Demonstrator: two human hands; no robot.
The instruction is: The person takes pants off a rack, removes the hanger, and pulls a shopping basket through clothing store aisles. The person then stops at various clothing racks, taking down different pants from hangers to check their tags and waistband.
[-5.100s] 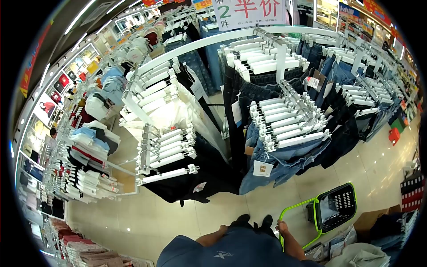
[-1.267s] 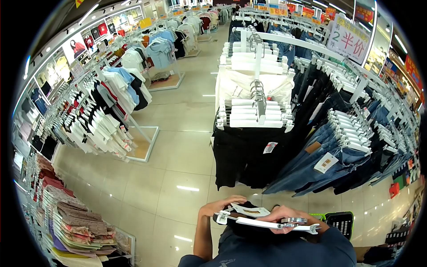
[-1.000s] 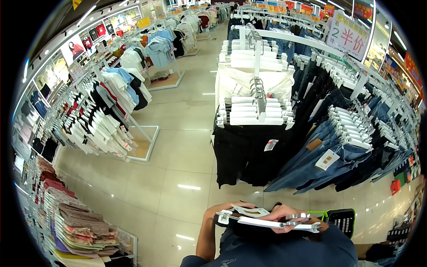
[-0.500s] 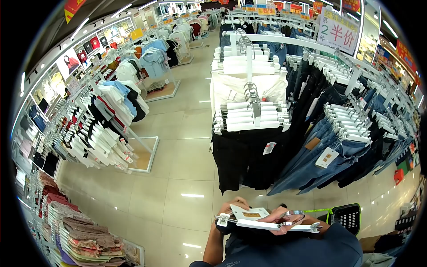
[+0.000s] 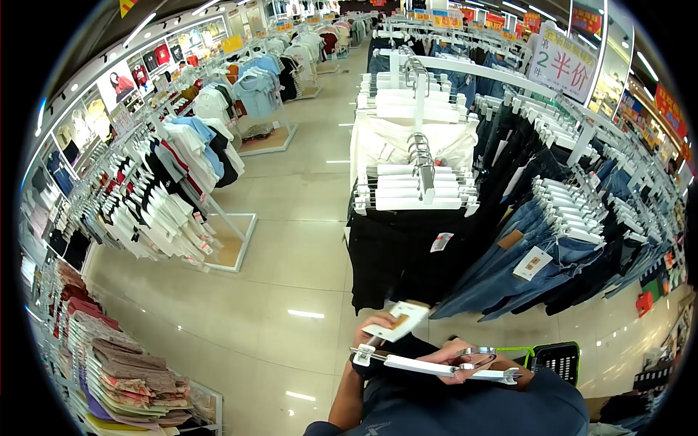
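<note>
My right hand (image 5: 449, 358) is closed around the middle of a white clip hanger (image 5: 418, 367), beside its metal hook. Dark trousers (image 5: 413, 347) hang from the hanger, close to my body, mostly hidden under it. My left hand (image 5: 375, 325) pinches the white paper tag (image 5: 398, 321) and holds it raised above the left end of the hanger. Black trousers (image 5: 396, 251) hang on the rack just in front of both hands. To their right are blue jeans (image 5: 502, 254) with a tag.
A white rack rail (image 5: 494, 71) carries many trousers. Shirts (image 5: 163, 211) hang on racks at left. Folded clothes (image 5: 134, 370) are stacked at the lower left. A black basket with a green handle (image 5: 556, 360) stands on the floor at right. A sale sign (image 5: 563, 65) is at the upper right.
The tag has been lifted and turned away from the hanger by my left hand, which lay lower behind it before. My right hand keeps the hanger in nearly the same place.
</note>
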